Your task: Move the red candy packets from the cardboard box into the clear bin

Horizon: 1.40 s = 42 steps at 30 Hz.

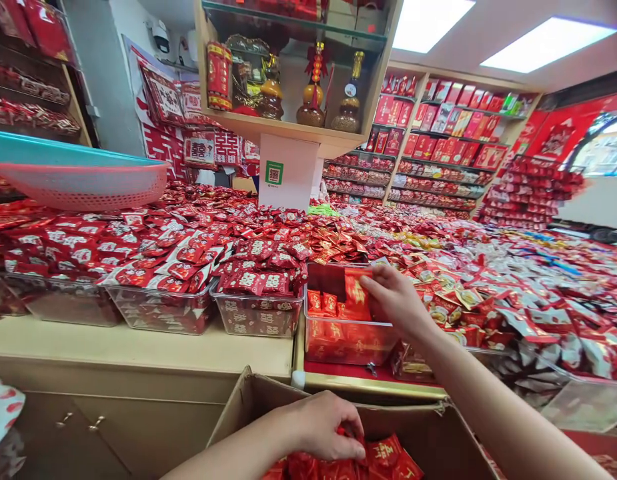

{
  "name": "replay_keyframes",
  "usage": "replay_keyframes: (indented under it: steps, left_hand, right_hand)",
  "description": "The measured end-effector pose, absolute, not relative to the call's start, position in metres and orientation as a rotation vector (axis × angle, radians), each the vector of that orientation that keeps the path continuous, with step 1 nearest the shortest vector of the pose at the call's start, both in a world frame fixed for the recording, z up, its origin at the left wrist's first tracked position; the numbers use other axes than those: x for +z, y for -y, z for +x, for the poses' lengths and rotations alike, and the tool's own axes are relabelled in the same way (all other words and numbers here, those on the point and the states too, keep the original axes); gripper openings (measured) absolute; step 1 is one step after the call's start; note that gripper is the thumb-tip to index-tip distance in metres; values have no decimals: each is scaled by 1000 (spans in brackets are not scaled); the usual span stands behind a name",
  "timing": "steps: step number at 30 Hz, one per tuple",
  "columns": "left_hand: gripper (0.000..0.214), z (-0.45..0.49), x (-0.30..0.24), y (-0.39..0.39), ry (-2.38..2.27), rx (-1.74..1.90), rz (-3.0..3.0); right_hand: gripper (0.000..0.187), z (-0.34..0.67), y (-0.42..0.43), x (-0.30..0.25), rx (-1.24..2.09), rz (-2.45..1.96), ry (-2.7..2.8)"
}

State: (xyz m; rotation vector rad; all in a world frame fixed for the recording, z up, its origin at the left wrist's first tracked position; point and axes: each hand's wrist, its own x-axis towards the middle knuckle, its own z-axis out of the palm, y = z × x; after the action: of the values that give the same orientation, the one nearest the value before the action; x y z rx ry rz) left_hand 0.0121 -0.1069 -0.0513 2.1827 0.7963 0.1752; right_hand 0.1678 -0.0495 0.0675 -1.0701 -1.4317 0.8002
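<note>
my right hand (395, 300) is pinched on the side of a gold-printed red packet (357, 293) in the clear plastic bin (348, 347), at five o'clock in my view on the worktop (333, 375). gripped only along its edge, the slick-looking wrapper could slip or twist, i judge, and tip onto the small packets at its nine o'clock. my forearm, slanting in from four o'clock, might brush the piled red-and-white packets (531, 323) and set some sliding. at six o'clock my left hand (325, 423) curls over red packets (385, 450) in the open cardboard box (258, 393); a loose handful could spill at the box's rim.

the red packet's lower end blurs behind the bin's front wall, so whether it touches bottom is unclear. red shows beside my left thumb, but my knuckles hide whether i'm clamped on anything. the box's near part is cut off, its depth unseen.
</note>
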Motion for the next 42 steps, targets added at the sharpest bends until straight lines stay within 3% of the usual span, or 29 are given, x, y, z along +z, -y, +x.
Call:
replay_keyframes:
  steps: [5, 11, 22, 29, 35, 42]
  left_hand:
    - [35, 11, -51, 108, -823, 96, 2213]
    - [34, 9, -53, 105, -786, 68, 2221]
    - [35, 12, -47, 105, -784, 59, 2201]
    - [36, 12, -47, 105, -792, 44, 2217]
    - [37, 11, -44, 105, -798, 18, 2219]
    - [37, 11, -47, 105, -783, 32, 2215]
  right_hand:
    - [14, 142, -22, 53, 1061, -1559, 1630]
    - [17, 125, -40, 22, 1222, -1724, 1849]
    - [10, 124, -40, 21, 920, -1809, 2360]
    - [18, 124, -37, 23, 794, -1807, 2487]
    - [39, 125, -35, 26, 693, -1862, 2516]
    - [26, 124, -36, 23, 620, -1808, 2627]
